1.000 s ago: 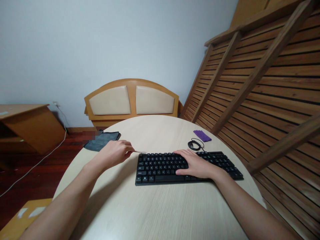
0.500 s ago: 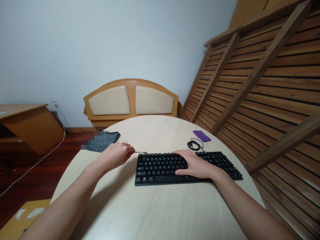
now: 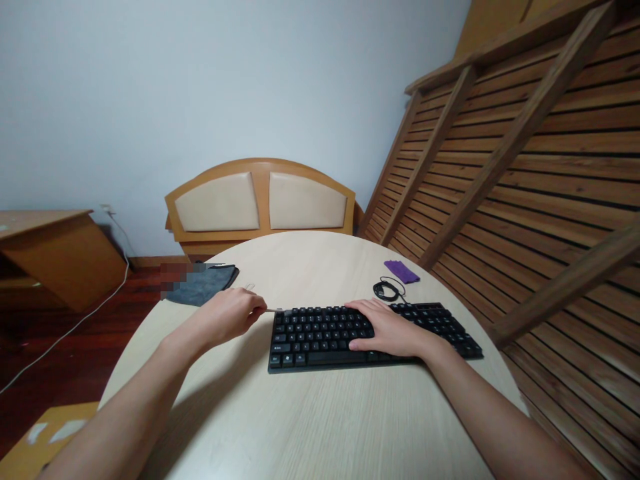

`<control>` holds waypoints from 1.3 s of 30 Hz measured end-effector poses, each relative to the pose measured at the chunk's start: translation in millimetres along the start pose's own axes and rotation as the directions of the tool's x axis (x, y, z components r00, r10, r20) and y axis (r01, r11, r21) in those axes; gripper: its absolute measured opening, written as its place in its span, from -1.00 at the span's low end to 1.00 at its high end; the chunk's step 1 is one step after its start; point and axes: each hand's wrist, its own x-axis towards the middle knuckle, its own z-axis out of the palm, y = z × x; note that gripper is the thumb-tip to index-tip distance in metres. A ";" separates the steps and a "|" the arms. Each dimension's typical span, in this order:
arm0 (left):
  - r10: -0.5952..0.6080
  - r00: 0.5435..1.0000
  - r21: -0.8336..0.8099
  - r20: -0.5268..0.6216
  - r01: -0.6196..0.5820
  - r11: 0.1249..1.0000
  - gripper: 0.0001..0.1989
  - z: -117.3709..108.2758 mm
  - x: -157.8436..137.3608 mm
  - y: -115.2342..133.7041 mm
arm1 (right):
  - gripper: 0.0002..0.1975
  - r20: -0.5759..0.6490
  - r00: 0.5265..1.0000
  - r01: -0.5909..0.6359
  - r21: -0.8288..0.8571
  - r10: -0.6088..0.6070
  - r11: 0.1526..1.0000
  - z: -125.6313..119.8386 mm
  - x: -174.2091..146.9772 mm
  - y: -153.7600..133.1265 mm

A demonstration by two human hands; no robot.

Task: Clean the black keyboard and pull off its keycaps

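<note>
A black keyboard (image 3: 320,337) lies flat on the round pale table (image 3: 310,427). My right hand (image 3: 383,327) rests palm down across its keys, thumb and fingers spread apart. Just past the keyboard's far left corner, my left hand (image 3: 235,312) is closed in a pinch around a thin stick-like tool (image 3: 271,310). The tool's tip reaches the keyboard's top left keys; its exact kind is too small to make out. Its pale rear end shows above the knuckles. Behind the keyboard lies its coiled black cable (image 3: 386,291).
A folded grey cloth (image 3: 203,285) lies at the table's left edge, partly pixelated. Near the right edge is a purple cloth (image 3: 401,271). A slatted wooden frame (image 3: 540,200) leans on the right. Beyond the table stands a padded headboard (image 3: 220,203).
The tool in my left hand has shifted slightly left and down, its tip now at the keyboard's top left corner. My right hand stays in place on the keys.
</note>
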 end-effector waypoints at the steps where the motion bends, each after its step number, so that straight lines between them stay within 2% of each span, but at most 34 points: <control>1: -0.003 1.000 0.001 -0.016 0.003 1.000 -0.75 -0.4 -0.3 -0.5 | -0.21 0.000 1.000 0.000 0.001 0.000 1.000 -0.1 0.0 -0.1; 4: 0.023 0.997 -0.006 -0.078 -0.024 1.000 -0.75 0.4 1.2 -2.0 | -0.20 0.001 1.000 -0.001 0.003 0.001 1.000 -0.4 -0.2 -0.4; 8: 0.160 0.982 -0.057 -0.099 -0.166 0.984 -0.72 8.2 7.5 -3.8 | -0.20 0.000 1.000 -0.004 0.005 0.004 1.000 -0.7 -0.5 -1.0; 10: 0.191 0.976 -0.076 -0.106 -0.199 0.977 -0.71 12.2 9.7 -6.6 | -0.20 0.000 1.000 -0.005 0.007 0.005 1.000 -0.8 -0.8 -1.2; 16: 0.183 0.979 -0.171 -0.094 -0.197 0.965 -0.76 15.5 9.5 -21.9 | -0.20 -0.002 1.000 -0.001 0.012 0.001 1.000 -0.7 -0.9 -0.3; 21: 0.237 0.961 -0.304 -0.143 -0.270 0.914 -0.77 28.9 15.9 -21.9 | -0.20 0.006 1.000 -0.007 0.011 0.007 1.000 -1.1 -0.4 -0.3; 25: 0.239 0.956 -0.326 -0.168 -0.282 0.902 -0.76 41.6 21.4 -16.5 | -0.20 0.001 1.000 -0.003 0.011 0.003 1.000 -0.1 -0.4 0.3; 33: 0.225 0.964 -0.366 -0.143 -0.263 0.893 -0.75 34.4 18.8 -25.7 | -0.20 -0.006 1.000 0.015 0.008 -0.015 1.000 0.6 -0.6 2.0; 39: 0.234 0.956 -0.397 -0.180 -0.288 0.871 -0.75 47.4 24.2 -17.2 | -0.21 -0.008 1.000 0.011 0.011 -0.011 1.000 0.7 -1.0 1.6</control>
